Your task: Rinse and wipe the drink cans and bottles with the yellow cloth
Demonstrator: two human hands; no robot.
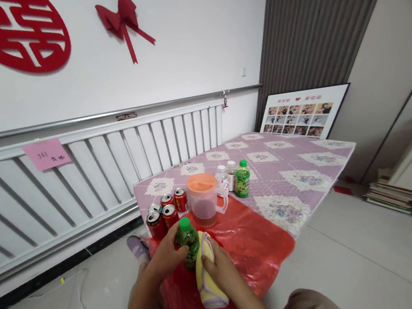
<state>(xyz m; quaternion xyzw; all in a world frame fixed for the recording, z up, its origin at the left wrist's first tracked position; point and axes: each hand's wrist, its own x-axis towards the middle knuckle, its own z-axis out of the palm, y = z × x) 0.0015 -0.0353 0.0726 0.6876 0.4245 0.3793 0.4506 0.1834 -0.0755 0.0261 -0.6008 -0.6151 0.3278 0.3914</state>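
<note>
Risks, near to far. Cloth [212, 292], lower centre of frame: its loose end hangs toward the wearer over the red sheet [260, 237]. Could drag the sheet if pulled down; sheet looks thin and wrinkled, so likely to bunch or slide. Bottle [189, 238], just left of cloth, about upright: if the cloth pushes harder than the left hand resists, it could twist or tip. Base hidden, can't tell if it's resting or lifted. Cans [170, 214], left of centre, just beyond the left fingers: a backward elbow-out or knuckle swing could topple them, since they're packed close. Jug [202, 205] with orange lid, directly beyond the bottle: some liquid inside, so a knock could spill. Far bottle [242, 182] and white-capped pair [226, 176], right of jug: apart from both hands, low risk.

Pose: right hand [218, 264] comes from bottom centre, grasping the cloth, thumb on the near face, fingers over the right side, cloth held against or right beside the bottle. Left hand [168, 250], from lower left, grasps the bottle's upper part, fingers round the left side below the cap, thumb across the front.
</note>
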